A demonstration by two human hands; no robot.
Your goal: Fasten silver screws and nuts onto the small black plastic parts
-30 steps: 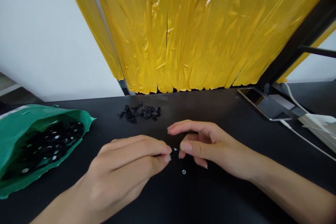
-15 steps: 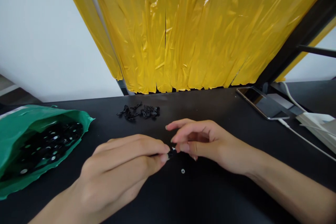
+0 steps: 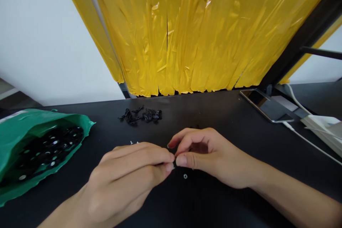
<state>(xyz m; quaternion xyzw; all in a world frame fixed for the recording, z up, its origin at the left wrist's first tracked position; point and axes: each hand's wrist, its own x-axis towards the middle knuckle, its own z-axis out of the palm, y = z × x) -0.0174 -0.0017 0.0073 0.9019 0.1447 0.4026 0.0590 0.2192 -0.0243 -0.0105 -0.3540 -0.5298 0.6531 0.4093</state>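
My left hand is closed, its thumb and forefinger pinching a small black part that the fingertips now almost entirely hide. Against it comes my right hand, thumb and forefinger also pinched together. The small white piece seen in these right fingertips a moment earlier is covered now. Just below the meeting fingertips lies a small white ring on the black table. Two tiny white pieces, one a small pin, show just past the back of my left hand.
A pile of small black parts lies toward the table's back. At left, an open green bag holds many black pieces with whitish spots. A phone with a white cable lies at right. Yellow plastic strips hang behind.
My right hand has moved slightly down and left, so its fingertips now meet those of my left hand. The white piece between them has gone out of sight.
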